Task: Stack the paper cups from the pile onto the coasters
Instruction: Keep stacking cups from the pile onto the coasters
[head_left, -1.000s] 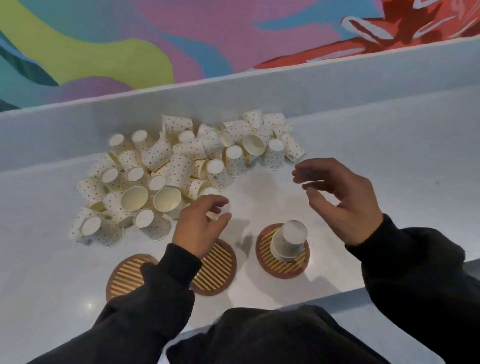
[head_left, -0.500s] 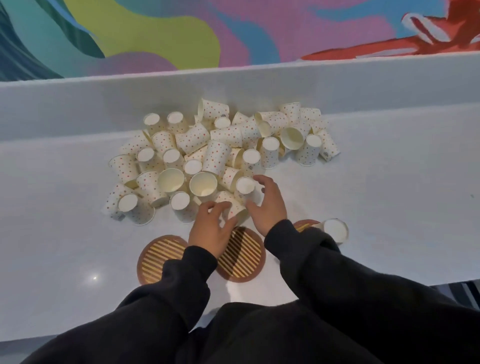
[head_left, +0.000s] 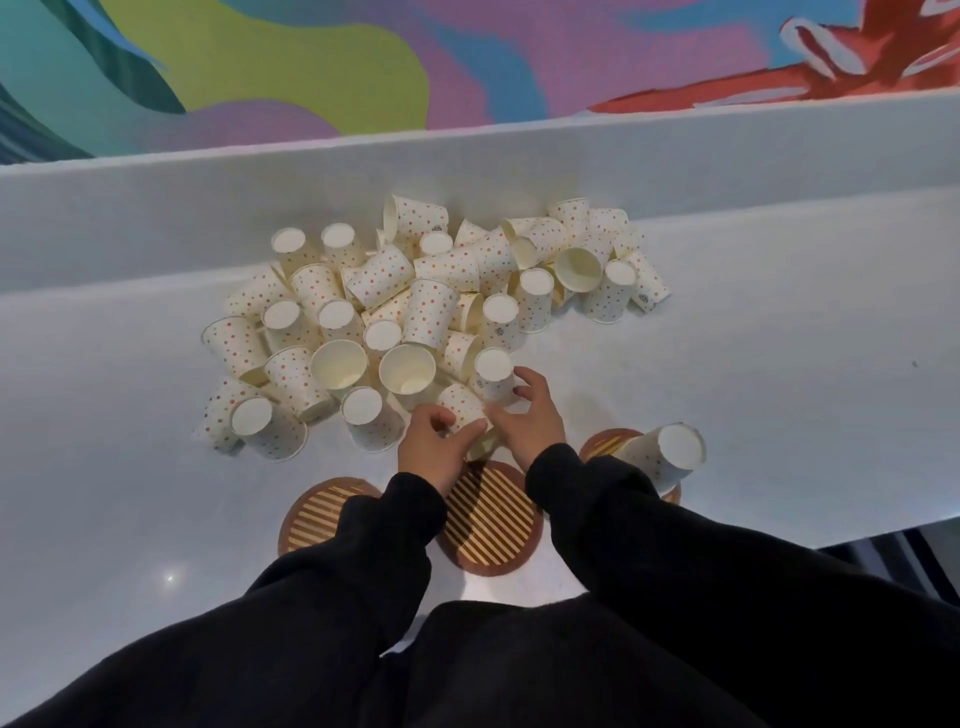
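**Head view.** Step in hand, by judgement: pick-up at the near edge of the pile of paper cups (head_left: 415, 312), with stacking barely begun.

- Left hand (head_left: 434, 452): thumb and fingers curled in a pinch on a lying cup (head_left: 460, 408), which rests on its side at the pile's front.
- Right hand (head_left: 532, 423): fingers bent round an inverted cup (head_left: 493, 374) that stands base-up, touching the lying one. Fingertips on its wall; closure on the far side hidden.
- Both hands close together, just beyond the middle coaster (head_left: 493, 525).

Next move, by judgement: lift of each cup clear of its neighbours without dragging them, a turn of the lying cup to base-up, then a centred set-down on a bare coaster or over the cup already placed. Light pressure only, given thin walls that probably dent easily.

Cups: small, tapered, cream paper with orange, red and darker dots. Heaped loosely on the white counter (head_left: 779, 364), some base-up, many on their sides, two mouth-up near the front showing plain interiors.

Coasters: round, dark-rimmed and striped, in a row near the counter's front edge.

- Left coaster (head_left: 322, 512): bare, partly under a black sleeve (head_left: 363, 571).
- Middle coaster: bare.
- Right coaster (head_left: 608, 444): carries a base-up placed cup (head_left: 660, 457). Single or nested, cannot tell.

Behind the pile: a low white ledge, then a painted mural (head_left: 311, 67).
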